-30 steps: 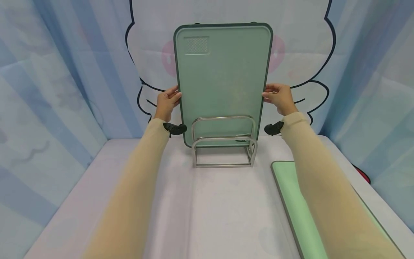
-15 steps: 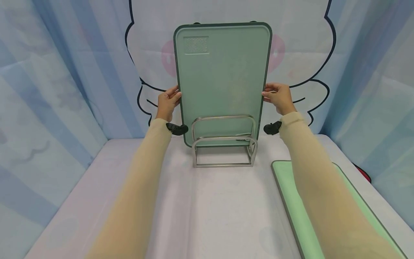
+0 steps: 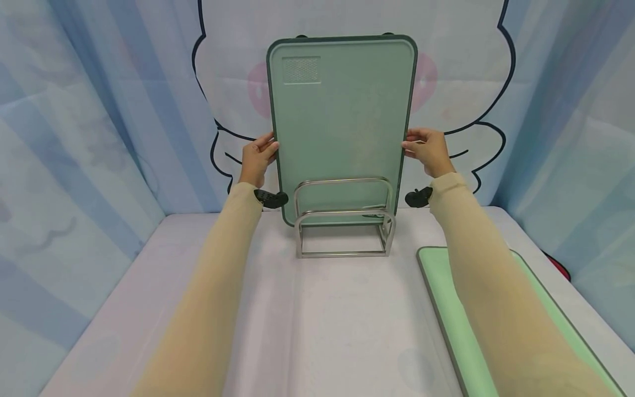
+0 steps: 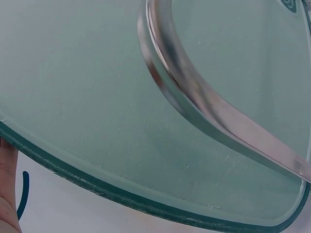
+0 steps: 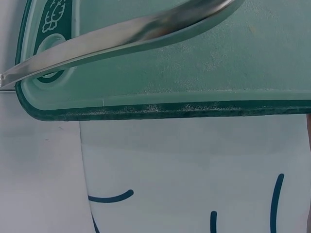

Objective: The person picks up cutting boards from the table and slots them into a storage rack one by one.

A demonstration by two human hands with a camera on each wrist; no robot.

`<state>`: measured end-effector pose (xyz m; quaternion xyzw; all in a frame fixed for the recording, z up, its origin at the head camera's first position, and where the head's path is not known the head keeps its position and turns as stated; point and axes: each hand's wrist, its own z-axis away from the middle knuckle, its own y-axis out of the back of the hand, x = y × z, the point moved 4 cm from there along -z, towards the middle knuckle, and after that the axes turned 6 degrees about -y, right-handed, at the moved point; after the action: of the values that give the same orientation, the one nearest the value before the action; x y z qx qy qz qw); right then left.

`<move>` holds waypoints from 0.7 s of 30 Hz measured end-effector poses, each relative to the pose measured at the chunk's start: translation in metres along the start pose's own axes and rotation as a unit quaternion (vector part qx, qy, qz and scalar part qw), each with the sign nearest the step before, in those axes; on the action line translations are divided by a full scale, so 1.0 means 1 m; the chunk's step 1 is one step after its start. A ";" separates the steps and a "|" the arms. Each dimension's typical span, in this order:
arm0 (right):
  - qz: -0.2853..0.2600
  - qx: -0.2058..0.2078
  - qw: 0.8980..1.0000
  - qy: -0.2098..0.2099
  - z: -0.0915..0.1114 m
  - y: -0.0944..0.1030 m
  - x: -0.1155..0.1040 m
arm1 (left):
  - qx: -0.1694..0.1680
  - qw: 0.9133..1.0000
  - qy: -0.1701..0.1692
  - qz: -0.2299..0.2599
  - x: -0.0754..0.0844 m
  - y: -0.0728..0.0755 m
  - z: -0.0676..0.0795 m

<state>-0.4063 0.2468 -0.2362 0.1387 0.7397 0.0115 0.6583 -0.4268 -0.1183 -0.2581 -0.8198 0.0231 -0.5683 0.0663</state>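
A green cutting board (image 3: 342, 110) with a dark green rim stands upright in a silver metal rack (image 3: 342, 255). Its upper left corner has a small textured patch. My left hand (image 3: 258, 159) pinches the board's left edge at mid-height, thumb toward the front. On the opposite edge, my right hand (image 3: 428, 150) pinches it at about the same height. The left wrist view catches a bit of the left hand (image 4: 7, 194) below the rim. In the right wrist view the rack's bar (image 5: 121, 39) crosses the board near its oval opening. Fingertips behind the board are hidden.
A second, lighter green board (image 3: 436, 270) with a grey rim lies flat on the white-covered table (image 3: 342, 331) at the right, partly under my right forearm. Blue and white curtains (image 3: 99, 110) stand behind and at both sides. A red and black item (image 3: 557, 267) shows at the right edge.
My right forearm has shifted slightly left and my left forearm slightly right over the last second. Both hands stay on the cutting board, which stands nearly unmoved in the rack.
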 end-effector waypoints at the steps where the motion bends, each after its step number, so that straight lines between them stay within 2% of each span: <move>1: -0.003 0.000 1.000 -0.001 0.000 0.000 0.000 | 0.000 1.000 0.000 0.001 0.000 0.000 0.000; 9: 0.000 0.005 1.000 0.003 0.001 -0.002 0.001 | -0.007 1.000 0.011 -0.006 0.001 0.002 -0.001; 13: -0.030 0.003 1.000 -0.006 0.002 -0.001 0.003 | -0.016 0.999 0.025 -0.023 0.002 0.004 -0.002; 21: -0.108 -0.010 0.993 -0.041 0.009 0.001 0.009 | -0.014 0.994 0.092 -0.051 -0.002 0.004 0.006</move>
<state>-0.3984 0.2487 -0.2462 0.0513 0.7225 -0.0580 0.6871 -0.4218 -0.1214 -0.2627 -0.7652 -0.0046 -0.6434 0.0235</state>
